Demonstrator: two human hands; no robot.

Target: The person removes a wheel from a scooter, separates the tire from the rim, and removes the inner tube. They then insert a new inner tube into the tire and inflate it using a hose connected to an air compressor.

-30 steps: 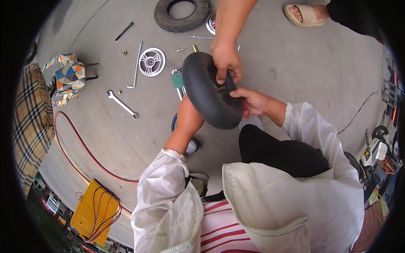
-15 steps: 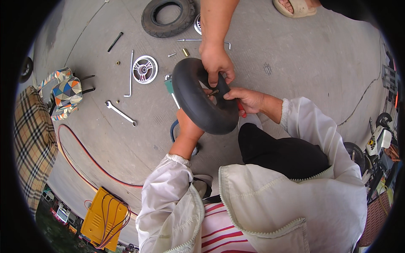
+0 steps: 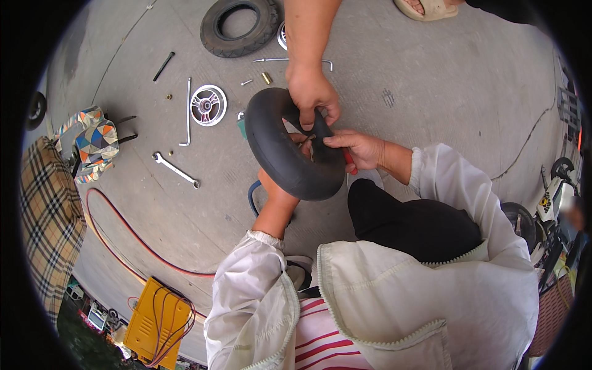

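Observation:
A puffed-up black inner tube [image 3: 266, 132] is held between my two hands and another person's hand [image 3: 311, 92] reaching in from the far side. My left hand [image 3: 279, 188] goes behind the tube, mostly hidden; its fingertips show through the ring's hole, closed at a small valve stem [image 3: 311, 139]. My right hand [image 3: 361, 150] is closed on the tube's right side, thumb on top. A red-handled tool [image 3: 350, 161] sticks out beneath that hand; its working end is hidden. The other person's fingers press the tube's far inner edge.
On the concrete lie a tyre [image 3: 239, 28], a silver wheel hub [image 3: 208, 105], a combination wrench [image 3: 176, 170], an L-shaped bar [image 3: 188, 111] and a brass sleeve [image 3: 266, 78]. A red hose [image 3: 139, 243], yellow box [image 3: 157, 322] and patterned seat [image 3: 95, 145] are left; scooter parts stand right.
The whole view has shifted slightly, and the tube sits a little lower and to the left. All three hands keep their places on it.

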